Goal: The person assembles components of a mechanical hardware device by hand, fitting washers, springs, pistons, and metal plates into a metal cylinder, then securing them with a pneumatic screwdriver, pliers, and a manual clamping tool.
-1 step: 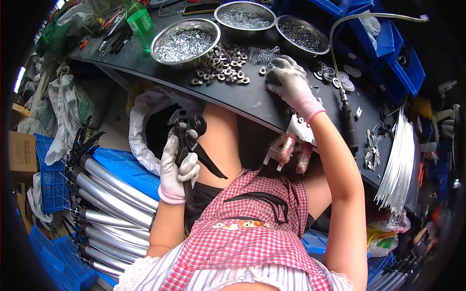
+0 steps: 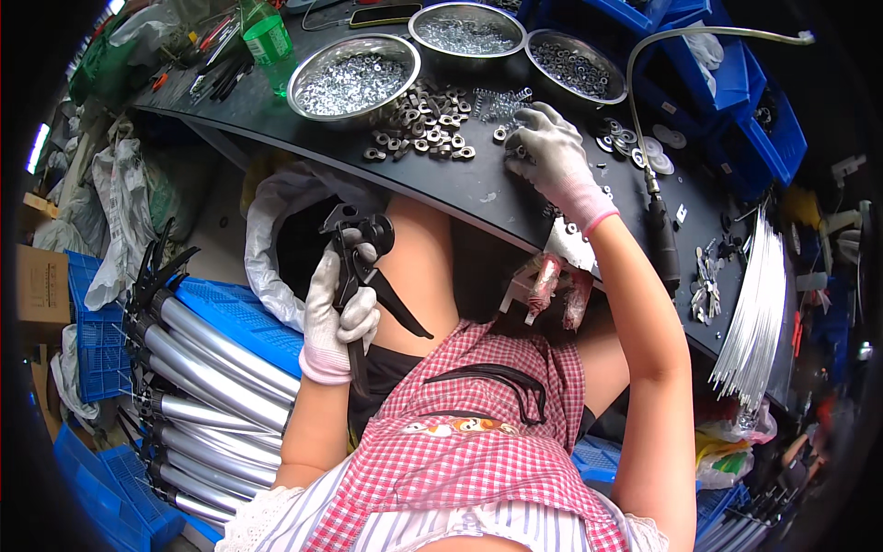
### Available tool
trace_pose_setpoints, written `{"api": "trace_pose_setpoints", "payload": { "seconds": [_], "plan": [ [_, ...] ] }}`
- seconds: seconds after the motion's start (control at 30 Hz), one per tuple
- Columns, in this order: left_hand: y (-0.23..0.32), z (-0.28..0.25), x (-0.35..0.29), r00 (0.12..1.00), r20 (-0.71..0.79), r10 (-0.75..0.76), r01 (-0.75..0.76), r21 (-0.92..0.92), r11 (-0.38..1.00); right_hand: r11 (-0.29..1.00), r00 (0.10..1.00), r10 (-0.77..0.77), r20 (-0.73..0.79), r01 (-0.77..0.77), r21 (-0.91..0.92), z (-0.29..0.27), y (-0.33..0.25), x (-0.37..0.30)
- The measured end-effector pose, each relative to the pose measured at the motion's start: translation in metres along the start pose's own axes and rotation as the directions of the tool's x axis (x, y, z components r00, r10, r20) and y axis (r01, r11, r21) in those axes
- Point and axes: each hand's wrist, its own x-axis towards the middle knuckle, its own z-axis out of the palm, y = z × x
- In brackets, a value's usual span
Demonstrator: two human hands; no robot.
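Observation:
In a white work glove, my left hand (image 2: 340,313) is closed around a black lever handle (image 2: 353,241) with a round top part and a long curved lever, held over my lap. My right hand (image 2: 555,156), gloved too, rests over the dark worktop with its fingers curled inward. Whatever those fingers hold is too small and hidden to make out. Next to the fingertips lie several coil springs (image 2: 501,103) and a loose nut (image 2: 499,134). A heap of thick metal nuts (image 2: 428,124) spreads left of them.
Steel bowls of small metal parts (image 2: 354,78) line the back of the worktop (image 2: 460,189). At right are a power screwdriver (image 2: 660,235), washers (image 2: 618,138), thin rods (image 2: 754,313) and blue bins (image 2: 750,110). A green bottle (image 2: 265,41) stands back left; metal tubes (image 2: 216,368) lie below.

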Motion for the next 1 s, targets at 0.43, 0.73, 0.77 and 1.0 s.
{"api": "trace_pose_setpoints", "payload": {
  "seconds": [0.43, 0.73, 0.77, 1.0],
  "plan": [
    [-0.080, 0.082, 0.048, 0.916, 0.351, 0.193, -0.376, 0.920, 0.113, -0.134, 0.782, 0.546, 0.300, -0.272, 0.953, -0.096, -0.119, -0.091],
    [-0.106, 0.101, 0.052, 0.783, 0.601, 0.159, -0.577, 0.798, -0.173, -0.381, 0.720, 0.626, 0.300, -0.053, 0.923, -0.084, -0.100, -0.111],
    [-0.108, 0.102, 0.052, 0.784, 0.602, 0.152, -0.579, 0.797, -0.172, -0.434, 0.719, 0.608, 0.337, -0.055, 0.899, -0.079, -0.097, -0.115],
    [-0.118, 0.106, 0.053, 0.808, 0.576, 0.122, -0.556, 0.815, -0.160, -0.614, 0.738, 0.562, 0.375, 0.068, 0.787, -0.074, -0.097, -0.122]
  ]
}}
